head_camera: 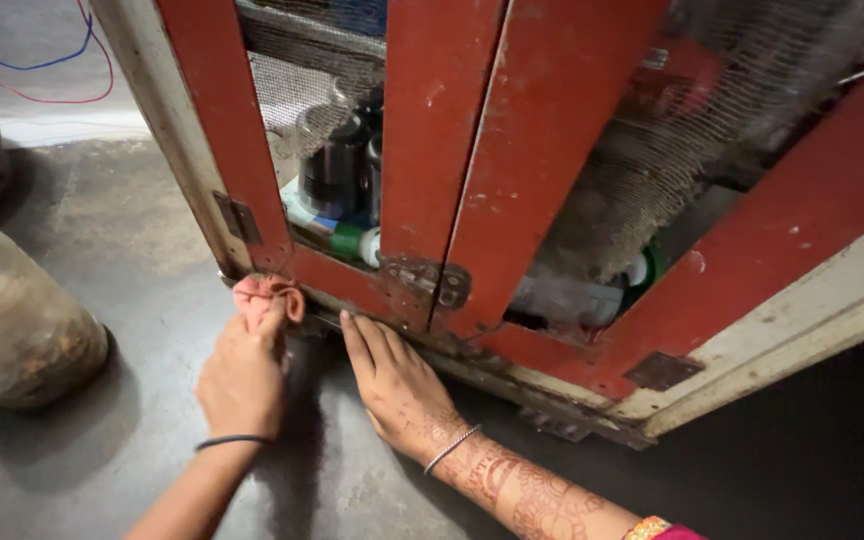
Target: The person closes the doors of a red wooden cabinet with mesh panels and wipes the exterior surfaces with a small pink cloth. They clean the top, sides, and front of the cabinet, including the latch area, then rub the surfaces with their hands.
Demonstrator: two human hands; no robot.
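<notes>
My left hand [242, 375] is closed on a small pink cloth [264, 296] and presses it against the bottom left corner of a red wooden cabinet door [432, 150]. My right hand [397, 385] lies flat, fingers together, on the lower edge of the cabinet frame just below the metal latch [427, 282] where the two red doors meet. Both doors have wire mesh panels [297, 80]. Dark jars [337, 165] and a green-capped container show behind the left mesh.
A rounded clay or stone vessel [12, 320] sits on the grey concrete floor [132, 250] at the left. Red and blue wires [62, 70] run across the floor at the top left. A pale cabinet frame [812, 310] surrounds the doors.
</notes>
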